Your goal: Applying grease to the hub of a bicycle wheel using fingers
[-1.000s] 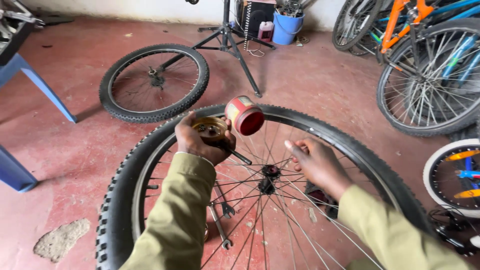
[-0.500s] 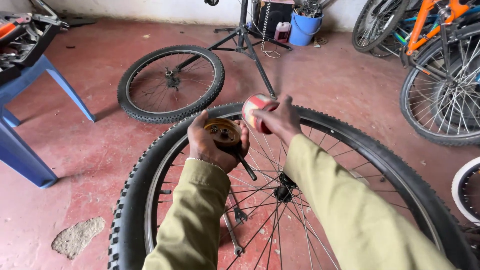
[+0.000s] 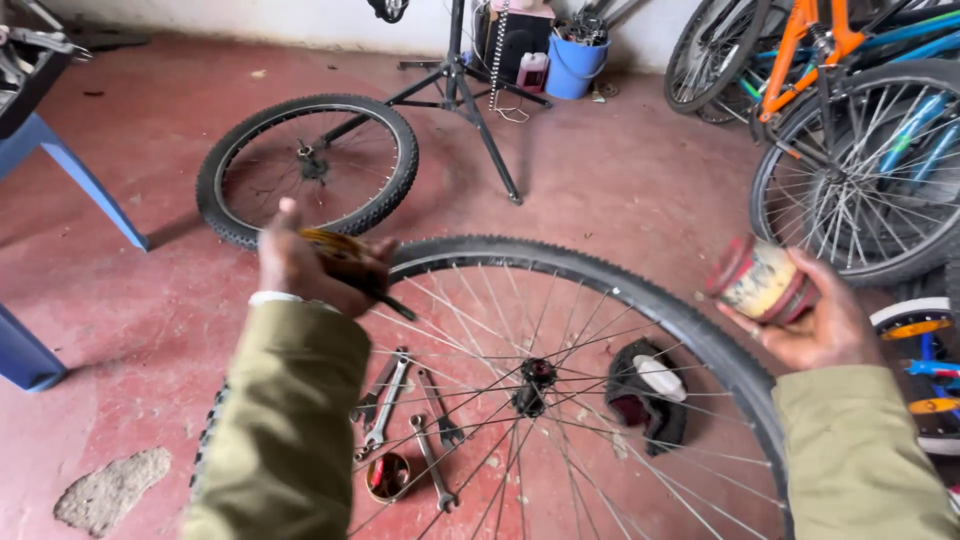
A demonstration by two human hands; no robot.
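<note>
Above the big spoked wheel (image 3: 600, 400) that fills the near floor, the two hands have parted. Half a second ago they were together over the rim's upper left, the right one on the red-rimmed tin while the left held a tool. Now the right hand (image 3: 815, 320) has swung out past the wheel's right side, fingers closed around the small round tin (image 3: 762, 280), which lies tilted on its side in the palm. The left hand (image 3: 305, 265) stays above the upper-left stretch of the tyre, clenched on a yellowish-handled tool (image 3: 345, 255) whose dark shaft points down toward the spokes; whether the tip touches them I cannot tell.

By my reading, the tin has been drawn aside from the tool, so the work with the tin is paused or over and the tool is free at the wheel.

Seen through the spokes left of the hub (image 3: 535, 385) lie several spanners (image 3: 400, 410) and a small round lid (image 3: 388, 475); right of the hub lies a dark cap (image 3: 650, 395). Beyond the wheel's top edge a second, smaller wheel (image 3: 310, 165) lies flat, with a repair stand (image 3: 465, 80) behind it.
</note>
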